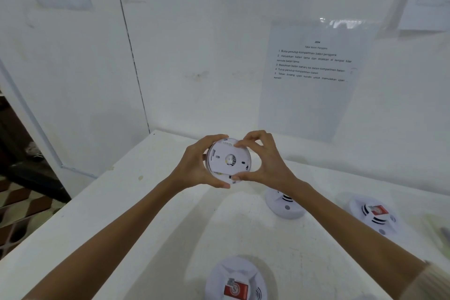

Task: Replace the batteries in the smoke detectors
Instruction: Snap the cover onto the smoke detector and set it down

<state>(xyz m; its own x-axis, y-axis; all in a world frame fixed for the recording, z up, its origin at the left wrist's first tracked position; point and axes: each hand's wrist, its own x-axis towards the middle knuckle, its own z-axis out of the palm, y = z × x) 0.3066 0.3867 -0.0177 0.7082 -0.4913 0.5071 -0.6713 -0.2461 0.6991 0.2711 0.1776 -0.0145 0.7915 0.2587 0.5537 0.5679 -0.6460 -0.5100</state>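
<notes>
Smoke detector (229, 159) is hanging above the surface (151, 202), back plate facing the camera — left hand (194, 165) and right hand (265, 161) are gripping its rim, fingers curled on opposite edges. Probably light, rigid, smooth plastic — rim grip is suiting a twist. Three more detectors are lying below it.

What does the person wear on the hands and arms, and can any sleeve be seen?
Both the left hand and the right hand are bare: no glove, ring or watch shows. The left forearm and right forearm are uncovered. On the right arm only, a light beige ribbed sleeve shows at the frame's lower right edge.
</notes>
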